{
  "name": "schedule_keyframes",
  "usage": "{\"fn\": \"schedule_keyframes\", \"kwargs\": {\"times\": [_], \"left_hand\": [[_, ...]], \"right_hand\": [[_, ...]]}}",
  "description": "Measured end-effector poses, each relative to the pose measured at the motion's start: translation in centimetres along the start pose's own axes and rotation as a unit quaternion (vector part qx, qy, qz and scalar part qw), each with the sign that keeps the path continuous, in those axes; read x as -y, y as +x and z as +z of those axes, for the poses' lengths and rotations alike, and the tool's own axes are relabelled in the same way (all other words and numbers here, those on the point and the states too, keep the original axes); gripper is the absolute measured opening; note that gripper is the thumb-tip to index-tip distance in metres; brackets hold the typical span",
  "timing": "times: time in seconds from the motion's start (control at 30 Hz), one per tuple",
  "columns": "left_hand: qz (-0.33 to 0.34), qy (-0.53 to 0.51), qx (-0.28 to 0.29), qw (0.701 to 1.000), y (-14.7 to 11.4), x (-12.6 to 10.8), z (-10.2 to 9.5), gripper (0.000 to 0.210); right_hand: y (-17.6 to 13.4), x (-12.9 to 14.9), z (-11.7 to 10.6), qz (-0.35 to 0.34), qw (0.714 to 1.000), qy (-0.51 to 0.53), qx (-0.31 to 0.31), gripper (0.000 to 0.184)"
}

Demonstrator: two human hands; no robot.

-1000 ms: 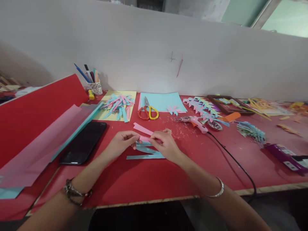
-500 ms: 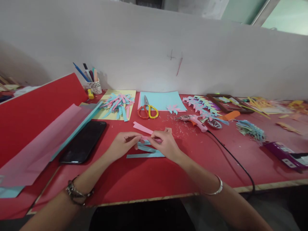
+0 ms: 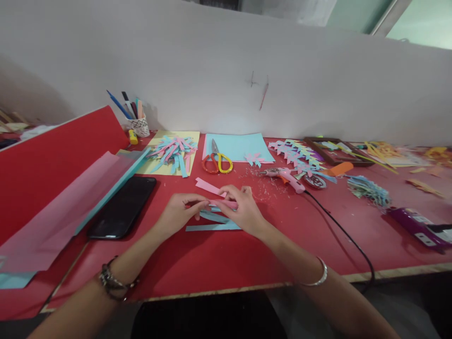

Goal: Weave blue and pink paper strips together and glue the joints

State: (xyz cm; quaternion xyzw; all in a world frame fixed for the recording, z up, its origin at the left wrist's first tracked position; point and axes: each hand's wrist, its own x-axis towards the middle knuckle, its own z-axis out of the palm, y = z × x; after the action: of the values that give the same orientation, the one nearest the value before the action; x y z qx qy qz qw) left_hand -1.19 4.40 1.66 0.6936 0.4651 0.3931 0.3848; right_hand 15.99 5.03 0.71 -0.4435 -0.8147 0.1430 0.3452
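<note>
Above a red desk (image 3: pixel 212 263), the left hand (image 3: pixel 179 211) and right hand (image 3: pixel 244 212) are both pinching, fingers closed, a pink paper strip (image 3: pixel 230 205) lying between them, its long axis running left to right, just beyond blue strips (image 3: pixel 213 227).

"What's the pink strip (image 3: pixel 231 205) at the frame's centre made of?"
"Matt paper, like the blue strips (image 3: pixel 212 228) below it."
"And what shines?"
"The phone (image 3: pixel 122 207) at left is glossy; the scissors (image 3: pixel 214 149), upper centre, are metal-bladed. The glue gun (image 3: pixel 288 177), right of centre, looks plastic, the red desk (image 3: pixel 197 268) smooth with a faint sheen."
</note>
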Motion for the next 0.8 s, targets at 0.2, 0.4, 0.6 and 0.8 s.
{"fn": "schedule_keyframes", "kwargs": {"times": [0.2,0.4,0.6,0.8], "left_hand": [[0.012,-0.012,0.031,0.999,-0.07,0.41,0.03,0.021],[0.035,-0.018,0.026,0.999,-0.11,0.46,0.09,0.023],[0.033,-0.042,-0.002,0.999,-0.13,0.31,0.18,0.02],[0.044,-0.033,0.011,0.998,-0.14,0.47,0.17,0.016]], "right_hand": [[0.01,0.31,-0.33,-0.034,0.995,0.005,0.09,0.025],[0.06,0.18,-0.25,-0.039,0.994,0.025,0.1,0.031],[0.15,0.01,-0.27,-0.033,0.992,0.061,0.101,0.032],[0.1,0.07,-0.31,-0.042,0.992,0.063,0.104,0.03]]}}
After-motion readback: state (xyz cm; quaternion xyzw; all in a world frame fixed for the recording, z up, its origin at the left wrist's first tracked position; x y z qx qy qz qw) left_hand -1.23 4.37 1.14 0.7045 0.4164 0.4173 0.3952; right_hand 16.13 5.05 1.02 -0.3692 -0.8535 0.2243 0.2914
